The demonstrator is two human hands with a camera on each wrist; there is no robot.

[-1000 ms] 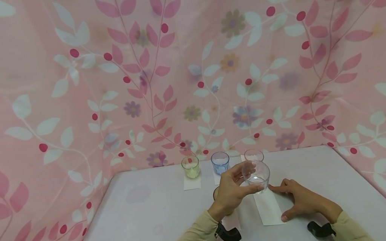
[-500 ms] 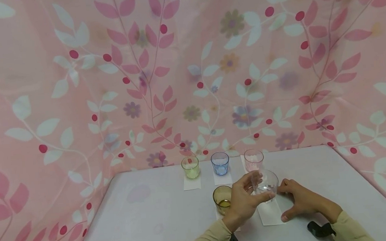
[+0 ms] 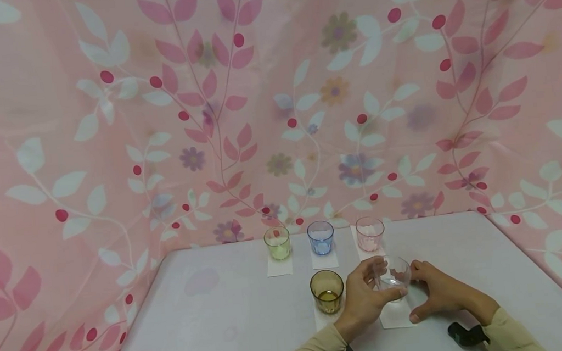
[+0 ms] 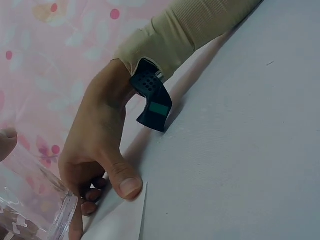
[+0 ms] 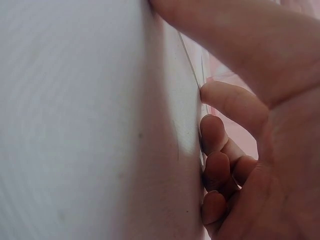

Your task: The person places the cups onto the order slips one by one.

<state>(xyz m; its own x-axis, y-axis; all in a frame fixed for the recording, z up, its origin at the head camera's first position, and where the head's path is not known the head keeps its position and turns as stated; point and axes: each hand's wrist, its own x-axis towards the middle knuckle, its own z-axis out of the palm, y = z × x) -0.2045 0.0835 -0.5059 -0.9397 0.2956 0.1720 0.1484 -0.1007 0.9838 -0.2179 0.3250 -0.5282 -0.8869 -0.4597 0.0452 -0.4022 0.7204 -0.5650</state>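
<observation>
My left hand (image 3: 361, 300) grips a clear glass (image 3: 395, 278) by its side, fingers behind and thumb in front. The glass is close over a white paper slip (image 3: 399, 317), covering the slip's far part in the head view. Beside the slip on the right, my right hand (image 3: 441, 290) rests on the table, thumb and forefinger spread along the paper's edge. In the left wrist view that hand's thumb (image 4: 125, 182) touches the slip's corner, near the base of the glass (image 4: 37, 200). The right wrist view shows its other fingertips (image 5: 212, 131) against the tabletop.
An amber glass (image 3: 327, 292) stands left of my left hand on its own paper. Behind, a green glass (image 3: 277, 245), a blue glass (image 3: 321, 239) and a pink glass (image 3: 370, 235) stand in a row on slips. A flowered pink cloth (image 3: 276, 115) hangs behind the table.
My left hand has carried the clear glass right and down toward the slip, uncovering the pink and amber glasses. My right hand has stayed in place.
</observation>
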